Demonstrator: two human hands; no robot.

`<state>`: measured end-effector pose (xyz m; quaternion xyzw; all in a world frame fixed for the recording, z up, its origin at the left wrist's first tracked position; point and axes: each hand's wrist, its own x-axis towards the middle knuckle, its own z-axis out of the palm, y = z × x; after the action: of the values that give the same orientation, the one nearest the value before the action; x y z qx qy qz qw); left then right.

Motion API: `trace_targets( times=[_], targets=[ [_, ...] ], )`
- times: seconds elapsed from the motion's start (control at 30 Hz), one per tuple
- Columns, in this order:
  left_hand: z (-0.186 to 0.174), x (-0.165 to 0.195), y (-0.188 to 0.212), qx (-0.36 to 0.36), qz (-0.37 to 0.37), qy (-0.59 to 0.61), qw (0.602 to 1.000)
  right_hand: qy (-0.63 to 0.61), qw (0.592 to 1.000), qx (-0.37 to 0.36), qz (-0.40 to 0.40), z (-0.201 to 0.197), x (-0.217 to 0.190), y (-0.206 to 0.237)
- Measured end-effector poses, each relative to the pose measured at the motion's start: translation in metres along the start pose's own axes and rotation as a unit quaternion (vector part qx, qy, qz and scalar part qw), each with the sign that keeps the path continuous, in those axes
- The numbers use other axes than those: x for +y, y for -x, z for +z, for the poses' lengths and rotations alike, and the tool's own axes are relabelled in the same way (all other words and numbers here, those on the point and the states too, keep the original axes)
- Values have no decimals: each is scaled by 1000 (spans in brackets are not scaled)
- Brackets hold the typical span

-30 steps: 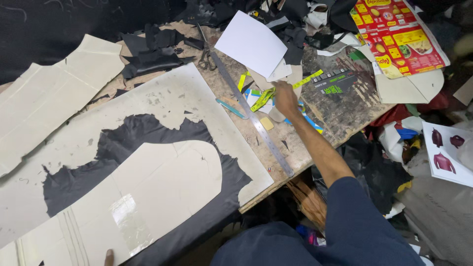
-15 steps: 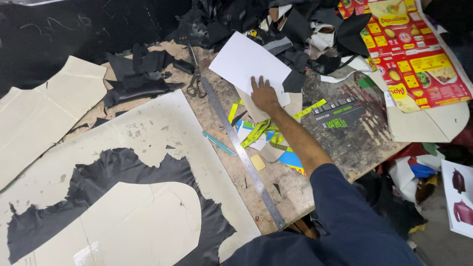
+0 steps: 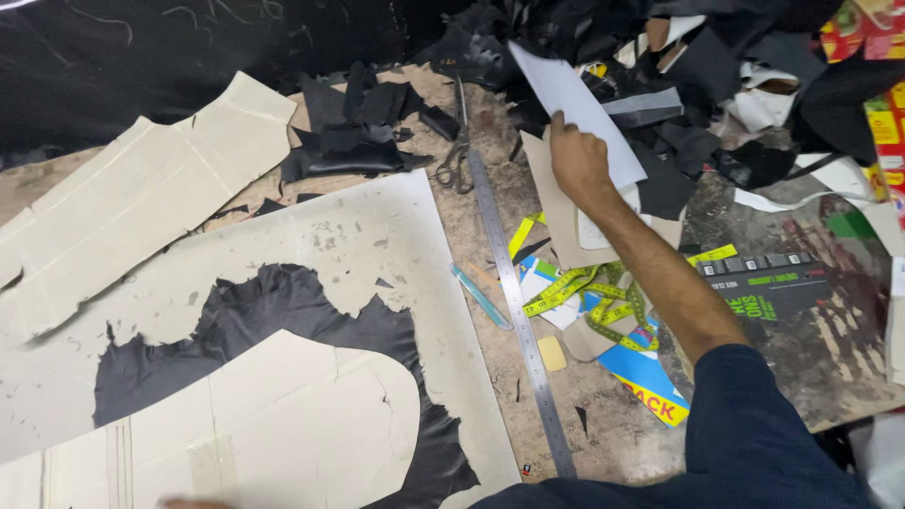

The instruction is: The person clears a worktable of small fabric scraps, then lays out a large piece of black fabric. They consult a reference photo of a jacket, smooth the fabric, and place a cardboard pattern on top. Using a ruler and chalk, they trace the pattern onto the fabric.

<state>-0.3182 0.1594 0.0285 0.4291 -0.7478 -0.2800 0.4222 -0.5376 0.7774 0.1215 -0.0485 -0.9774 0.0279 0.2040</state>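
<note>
The right hand (image 3: 577, 160) reaches out over the table (image 3: 603, 443), its grip closed on a white sheet of paper (image 3: 566, 94): the fingers curl over the sheet's lower edge and the thumb side presses against it, so the sheet slants up and away from the grip toward the far side. Just under the grip lies a tan cardboard piece (image 3: 556, 217), which the heel of the hand seems to touch; whether the grip also pinches it cannot be told. Beside the grip on its left, a long steel ruler (image 3: 517, 311) runs back toward the person, and at the ruler's far end, a little left of the grip, lie scissors (image 3: 456, 151). Nearer the person than the grip, under the forearm, a yellow measuring tape (image 3: 575, 287) is tangled over blue and white paper scraps. Beyond and to the right of the grip sits a heap of black scraps (image 3: 698, 151).

Far to the left of the grip, a large pale board (image 3: 377, 236) carries a piece of black leather (image 3: 283, 311) with a cream cardboard pattern (image 3: 283, 424) on top. Only a sliver of the left hand (image 3: 193, 503) shows at the bottom edge, at the pattern's near edge; its grip cannot be told.
</note>
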Motion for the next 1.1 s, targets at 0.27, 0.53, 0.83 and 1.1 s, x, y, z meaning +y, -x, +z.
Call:
trace_targets(
  times=[0.27, 0.53, 0.83, 1.1],
  targets=[
    [143, 186, 141, -478, 391, 193, 763, -449, 891, -3, 72, -52, -53, -11],
    [233, 308, 147, -459, 498, 0, 735, -323, 943, 64, 43, 17, -13, 47],
    [244, 349, 140, -454, 486, 2, 747, -345, 929, 63, 120, 56, -94, 50],
    [247, 307, 131, -549, 492, 55, 673, -237, 962, -11, 135, 58, -74, 69]
  ],
)
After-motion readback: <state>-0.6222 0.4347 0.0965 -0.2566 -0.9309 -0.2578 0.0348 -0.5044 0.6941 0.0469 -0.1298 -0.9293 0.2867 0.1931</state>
